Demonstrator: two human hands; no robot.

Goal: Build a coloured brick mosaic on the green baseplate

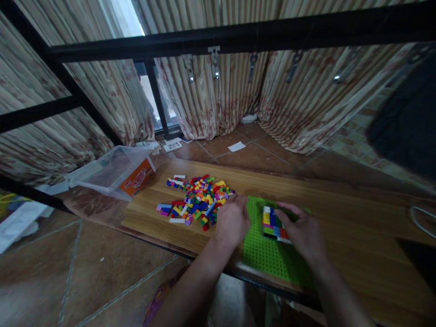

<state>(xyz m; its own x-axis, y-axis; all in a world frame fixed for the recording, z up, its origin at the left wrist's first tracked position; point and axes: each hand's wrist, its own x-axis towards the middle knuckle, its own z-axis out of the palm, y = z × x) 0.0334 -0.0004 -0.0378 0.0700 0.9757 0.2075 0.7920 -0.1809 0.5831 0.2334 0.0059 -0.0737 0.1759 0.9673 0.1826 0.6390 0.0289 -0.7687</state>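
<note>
My left hand [233,219] is at the right edge of a pile of loose toy bricks [200,204] in many colours, beside the left edge of a green studded baseplate [262,254]. Its fingers are curled in, and whatever they pinch, if anything, is hidden. On the baseplate lies a low block of joined toy bricks [270,223] in white, yellow, blue, pink, green, red and black. My right hand [303,229] grips this block from the right, thumb over its top and fingers around its far side. That hand covers the block's right part.
A wooden tabletop [354,236] carries everything. Beyond its left end stands a clear plastic bin [112,175] with an orange label. A black bar with metal clips [214,61] crosses above, before striped curtains. A white cable [420,220] and a dark flat object [418,259] are at right.
</note>
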